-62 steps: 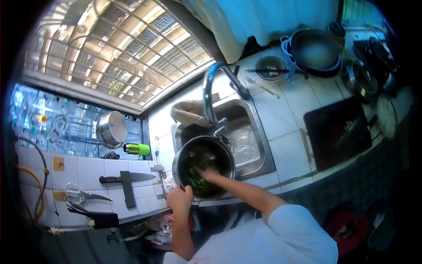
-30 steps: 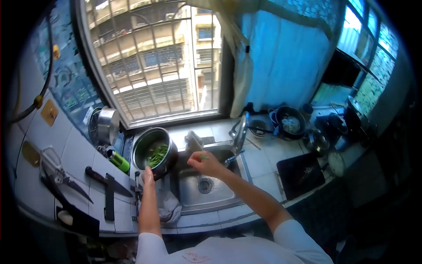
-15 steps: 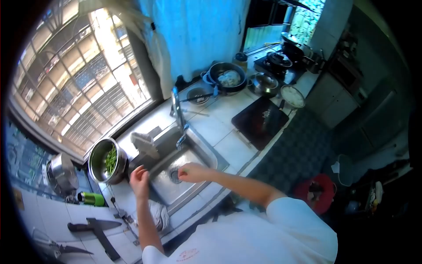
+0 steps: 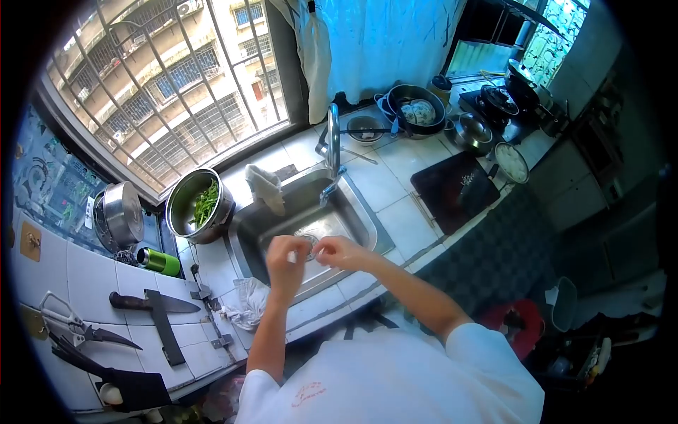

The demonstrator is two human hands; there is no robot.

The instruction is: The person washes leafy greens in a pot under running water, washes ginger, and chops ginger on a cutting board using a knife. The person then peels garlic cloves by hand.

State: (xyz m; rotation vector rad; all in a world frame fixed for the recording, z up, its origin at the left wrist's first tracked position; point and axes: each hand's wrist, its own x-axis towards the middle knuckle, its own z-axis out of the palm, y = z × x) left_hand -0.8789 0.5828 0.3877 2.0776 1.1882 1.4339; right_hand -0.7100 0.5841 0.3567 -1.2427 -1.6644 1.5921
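Observation:
My left hand (image 4: 287, 267) is held above the sink, its fingers curled in a pinch. Close beside it, my right hand (image 4: 343, 253) is also pinched, the fingertips of both nearly meeting. Whatever lies between the fingers, if anything, is too small to make out. Below them is the steel sink (image 4: 346, 225) with its drain partly covered by the hands. A chrome faucet (image 4: 333, 141) stands at its far side. To the left, a steel pot (image 4: 179, 192) holds green vegetable pieces (image 4: 206, 203). A pale cloth (image 4: 264, 187) drapes over the sink's back-left edge.
A crumpled cloth (image 4: 248, 302) lies at the sink's near-left corner. Further left are a knife (image 4: 182, 305), scissors (image 4: 106, 335) and a green bottle (image 4: 162, 262). On the right are a dark board (image 4: 452, 194), a bowl (image 4: 366, 130), a large pot (image 4: 439, 121) and a stove.
My left hand has moved right, away from the pot, and come close to my right hand over the sink. The camera view has turned, so the counter appears shifted right and upward.

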